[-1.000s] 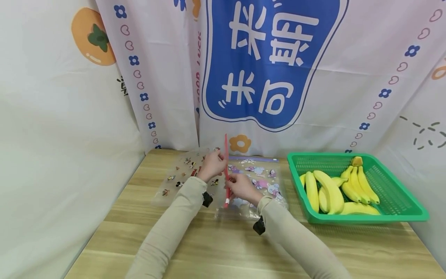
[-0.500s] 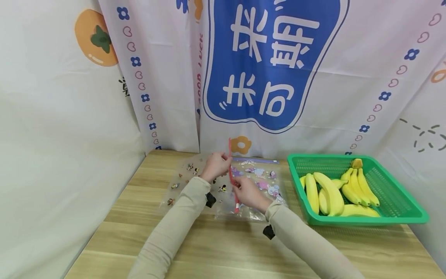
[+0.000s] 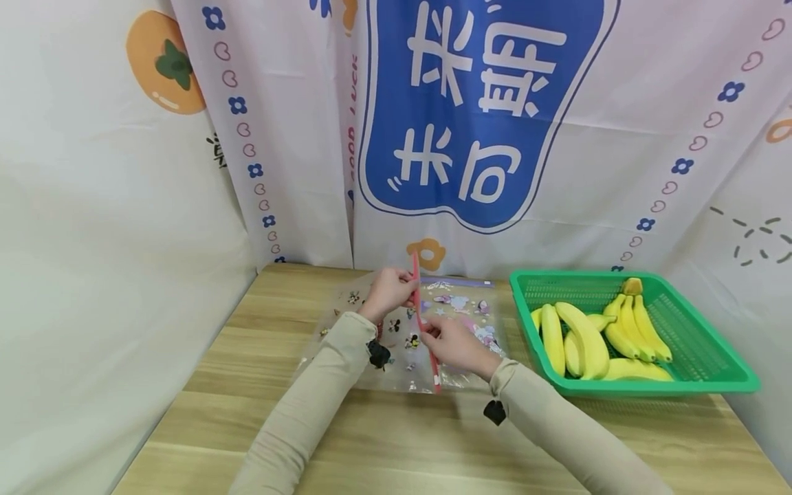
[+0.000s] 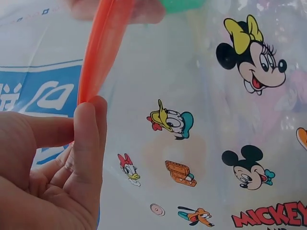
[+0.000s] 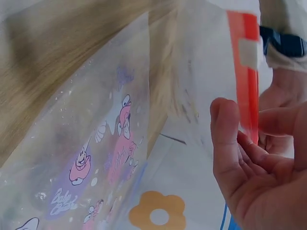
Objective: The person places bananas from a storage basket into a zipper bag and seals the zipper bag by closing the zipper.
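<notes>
A clear zip bag [image 3: 402,377] with cartoon prints stands partly raised, its red zip edge [image 3: 436,371] running between both hands. My left hand [image 3: 388,294] pinches that edge near its far end; in the left wrist view the thumb and fingers [image 4: 85,134] close on the red strip. Nearer the front, my right hand [image 3: 459,342] pinches the same edge, which the right wrist view shows with a white slider [image 5: 248,53] on it. Beside and partly behind it lies a second clear bag [image 3: 460,302] with a purple zip strip [image 3: 464,282] and pink and purple prints.
A green plastic basket [image 3: 711,344] with several bananas [image 3: 584,337] stands at the right of the wooden table [image 3: 421,447]. Patterned cloth [image 3: 297,172] hangs along the table's back and sides.
Both hands have carried the red zip edge to the right, its slider end coming closer to the front. The bag's printed body has shifted rightward with it. Basket and bananas stay put.
</notes>
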The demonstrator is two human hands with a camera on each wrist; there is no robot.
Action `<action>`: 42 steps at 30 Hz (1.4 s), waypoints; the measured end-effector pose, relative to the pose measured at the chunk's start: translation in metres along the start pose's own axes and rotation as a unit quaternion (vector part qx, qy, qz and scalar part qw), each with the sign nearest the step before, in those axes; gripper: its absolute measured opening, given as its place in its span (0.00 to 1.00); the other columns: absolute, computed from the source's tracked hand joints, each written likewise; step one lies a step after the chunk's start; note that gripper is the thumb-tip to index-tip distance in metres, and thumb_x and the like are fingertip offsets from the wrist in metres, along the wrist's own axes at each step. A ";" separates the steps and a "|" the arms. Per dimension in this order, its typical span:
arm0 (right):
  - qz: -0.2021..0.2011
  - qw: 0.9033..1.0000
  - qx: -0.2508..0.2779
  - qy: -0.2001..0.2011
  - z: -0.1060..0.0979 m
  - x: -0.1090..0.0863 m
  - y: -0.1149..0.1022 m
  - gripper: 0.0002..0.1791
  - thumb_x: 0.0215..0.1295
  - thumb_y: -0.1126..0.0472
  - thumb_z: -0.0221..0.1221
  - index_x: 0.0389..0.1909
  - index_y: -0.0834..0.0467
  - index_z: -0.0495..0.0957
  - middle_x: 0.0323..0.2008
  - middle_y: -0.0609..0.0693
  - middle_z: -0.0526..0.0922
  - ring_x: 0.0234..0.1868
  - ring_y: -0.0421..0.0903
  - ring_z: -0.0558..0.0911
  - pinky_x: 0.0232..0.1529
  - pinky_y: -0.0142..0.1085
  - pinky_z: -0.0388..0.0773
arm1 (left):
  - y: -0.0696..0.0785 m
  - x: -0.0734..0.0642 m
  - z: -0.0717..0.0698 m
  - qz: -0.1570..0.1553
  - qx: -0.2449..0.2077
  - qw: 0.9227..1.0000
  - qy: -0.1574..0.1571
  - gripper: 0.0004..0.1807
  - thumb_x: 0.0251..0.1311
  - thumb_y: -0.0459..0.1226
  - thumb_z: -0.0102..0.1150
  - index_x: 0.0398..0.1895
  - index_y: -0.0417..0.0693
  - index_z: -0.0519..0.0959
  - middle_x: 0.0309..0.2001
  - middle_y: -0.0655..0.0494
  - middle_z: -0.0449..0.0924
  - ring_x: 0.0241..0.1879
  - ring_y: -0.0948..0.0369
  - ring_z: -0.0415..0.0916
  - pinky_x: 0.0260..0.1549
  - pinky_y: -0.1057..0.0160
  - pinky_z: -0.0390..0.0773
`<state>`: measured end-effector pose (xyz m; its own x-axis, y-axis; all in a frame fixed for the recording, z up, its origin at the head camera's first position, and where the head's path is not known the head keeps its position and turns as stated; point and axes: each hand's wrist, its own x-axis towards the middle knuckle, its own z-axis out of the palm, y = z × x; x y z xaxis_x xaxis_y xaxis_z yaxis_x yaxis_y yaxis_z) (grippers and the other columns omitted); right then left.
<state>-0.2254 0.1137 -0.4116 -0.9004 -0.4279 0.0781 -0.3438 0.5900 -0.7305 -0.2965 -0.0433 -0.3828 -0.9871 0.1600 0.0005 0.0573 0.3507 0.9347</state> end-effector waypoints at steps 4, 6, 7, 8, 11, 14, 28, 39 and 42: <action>0.039 0.998 0.052 -0.003 -0.005 0.005 0.003 0.10 0.68 0.61 0.54 0.37 0.65 0.79 0.29 0.58 0.81 0.20 0.43 0.78 0.22 0.37 0.80 | 0.001 0.000 0.004 -0.001 0.004 1.000 0.004 0.08 0.64 0.33 0.55 0.35 0.35 0.80 0.25 0.47 0.81 0.21 0.60 0.79 0.25 0.67 0.82; 0.051 0.996 0.070 0.003 -0.006 0.008 0.003 0.11 0.68 0.61 0.54 0.38 0.66 0.79 0.29 0.59 0.81 0.21 0.44 0.79 0.24 0.39 0.82 | 0.001 -0.001 0.006 0.000 0.015 1.000 0.006 0.08 0.64 0.33 0.55 0.33 0.35 0.80 0.24 0.47 0.80 0.21 0.59 0.79 0.25 0.65 0.83; 0.053 0.996 0.076 0.007 -0.006 0.009 0.004 0.11 0.68 0.62 0.55 0.38 0.67 0.79 0.29 0.59 0.81 0.21 0.45 0.79 0.24 0.40 0.82 | 0.001 -0.001 0.008 0.001 0.021 1.000 0.006 0.09 0.64 0.34 0.55 0.32 0.36 0.80 0.24 0.48 0.80 0.21 0.58 0.80 0.26 0.64 0.83; 0.055 0.996 0.077 0.011 -0.007 0.010 0.004 0.11 0.67 0.62 0.55 0.37 0.67 0.79 0.27 0.59 0.81 0.21 0.45 0.80 0.24 0.41 0.82 | 0.002 -0.001 0.009 0.002 0.027 1.000 0.006 0.09 0.64 0.34 0.55 0.31 0.36 0.80 0.23 0.48 0.80 0.21 0.57 0.80 0.26 0.62 0.83; 0.044 0.997 0.052 0.029 -0.007 0.012 0.003 0.10 0.66 0.64 0.54 0.32 0.66 0.80 0.22 0.54 0.81 0.19 0.46 0.81 0.22 0.37 0.81 | 0.001 -0.001 0.012 0.007 0.035 0.999 0.005 0.10 0.64 0.33 0.54 0.30 0.36 0.80 0.22 0.49 0.80 0.23 0.52 0.81 0.29 0.57 0.84; 0.028 0.998 0.017 0.045 -0.007 0.013 0.004 0.10 0.66 0.66 0.54 0.28 0.64 0.81 0.19 0.48 0.79 0.17 0.45 0.80 0.18 0.33 0.79 | 0.001 -0.001 0.013 0.011 0.027 1.000 -0.001 0.10 0.65 0.34 0.53 0.32 0.34 0.79 0.22 0.48 0.80 0.26 0.49 0.82 0.32 0.53 0.83; 0.027 0.996 -0.026 0.077 -0.006 0.014 0.008 0.09 0.67 0.64 0.55 0.28 0.61 0.80 0.18 0.45 0.78 0.16 0.39 0.77 0.15 0.31 0.76 | -0.005 0.001 0.015 0.033 0.014 0.999 -0.028 0.11 0.68 0.36 0.52 0.40 0.36 0.79 0.29 0.47 0.79 0.26 0.58 0.80 0.33 0.55 0.83; 0.041 0.996 0.031 0.069 -0.005 0.013 0.010 0.10 0.67 0.64 0.54 0.31 0.65 0.80 0.19 0.48 0.79 0.16 0.42 0.79 0.18 0.37 0.80 | -0.008 0.003 0.015 0.021 0.007 0.999 -0.026 0.10 0.68 0.35 0.49 0.36 0.38 0.78 0.27 0.48 0.80 0.30 0.49 0.81 0.35 0.50 0.82; 0.061 0.993 0.083 0.056 -0.006 0.014 0.011 0.14 0.69 0.61 0.52 0.31 0.66 0.79 0.20 0.51 0.79 0.16 0.46 0.80 0.22 0.45 0.82 | -0.006 0.003 0.015 0.016 0.003 1.000 -0.021 0.09 0.67 0.33 0.48 0.34 0.38 0.78 0.25 0.48 0.80 0.29 0.50 0.81 0.35 0.49 0.82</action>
<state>-0.2435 0.1188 -0.4143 -0.9600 -0.2757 0.0496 -0.1892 0.5075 -0.8406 -0.2977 -0.0313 -0.3939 -0.9775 0.2102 0.0157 0.0901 0.3495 0.9326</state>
